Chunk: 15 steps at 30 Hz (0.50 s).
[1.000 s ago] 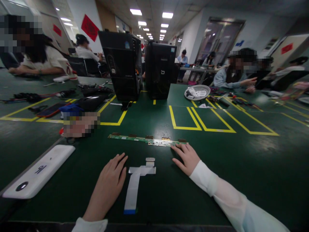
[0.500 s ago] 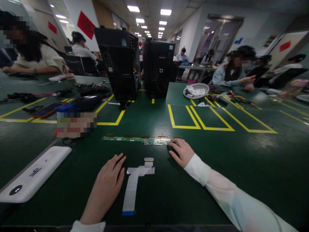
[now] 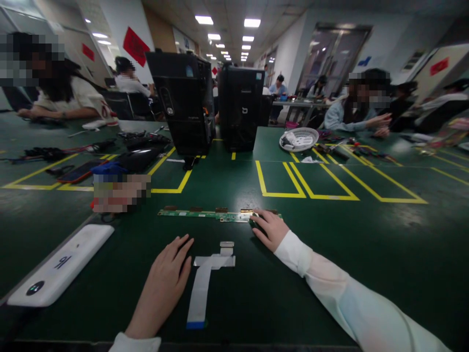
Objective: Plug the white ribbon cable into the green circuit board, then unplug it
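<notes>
A long, narrow green circuit board [image 3: 205,214] lies crosswise on the green table [image 3: 330,254], with several copper-coloured tabs along its far edge. My right hand [image 3: 270,229] rests over the board's right part, fingers spread and tips on or just above it, covering some of it. Flat on the tabletop to the left, my left hand [image 3: 166,269] has its fingers stretched out and holds nothing. Just right of it lies a white flat ribbon cable [image 3: 200,293] folded across itself, with a blue end toward me and a connector at its far end.
A white device [image 3: 62,266] marked 16 lies at the left. Two black computer towers [image 3: 183,107] stand at the back. A white basket [image 3: 299,139] with small parts sits back right. Cables [image 3: 51,154] and tools lie far left. Several people sit around the room.
My right hand has slid slightly left along the circuit board, uncovering its right end. My left hand stays beside the ribbon cable. The whole view has shifted a little.
</notes>
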Each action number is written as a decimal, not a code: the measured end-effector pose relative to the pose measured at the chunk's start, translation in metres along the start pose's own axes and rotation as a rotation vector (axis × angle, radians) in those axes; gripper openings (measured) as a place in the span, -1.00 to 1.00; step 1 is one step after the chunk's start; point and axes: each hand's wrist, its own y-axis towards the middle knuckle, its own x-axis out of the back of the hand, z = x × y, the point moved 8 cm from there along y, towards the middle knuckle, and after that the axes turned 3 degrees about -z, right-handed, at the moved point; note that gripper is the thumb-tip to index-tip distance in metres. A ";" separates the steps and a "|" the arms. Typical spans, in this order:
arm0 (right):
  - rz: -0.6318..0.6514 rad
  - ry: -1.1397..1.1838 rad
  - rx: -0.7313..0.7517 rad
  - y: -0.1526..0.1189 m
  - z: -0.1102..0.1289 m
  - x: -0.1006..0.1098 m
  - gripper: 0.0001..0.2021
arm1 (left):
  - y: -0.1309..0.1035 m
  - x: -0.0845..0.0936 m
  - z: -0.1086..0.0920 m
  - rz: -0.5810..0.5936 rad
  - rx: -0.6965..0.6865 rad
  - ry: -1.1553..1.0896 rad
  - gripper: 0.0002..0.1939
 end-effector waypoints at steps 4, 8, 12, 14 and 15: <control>0.021 -0.007 -0.020 -0.001 -0.002 0.001 -0.64 | 0.000 0.004 -0.015 0.043 -0.078 -0.021 -0.53; 0.031 -0.006 -0.010 -0.001 -0.002 0.000 -0.64 | 0.002 0.007 -0.056 0.165 -0.313 -0.064 -0.53; 0.053 0.014 0.012 -0.002 -0.002 -0.002 -0.62 | 0.010 0.006 -0.090 0.275 -0.459 -0.073 -0.51; 0.063 0.019 0.020 -0.002 -0.002 -0.002 -0.61 | 0.016 0.002 -0.101 0.340 -0.496 -0.049 -0.51; 0.065 0.020 0.023 -0.003 -0.002 -0.003 -0.61 | 0.020 0.000 -0.105 0.365 -0.508 -0.034 -0.51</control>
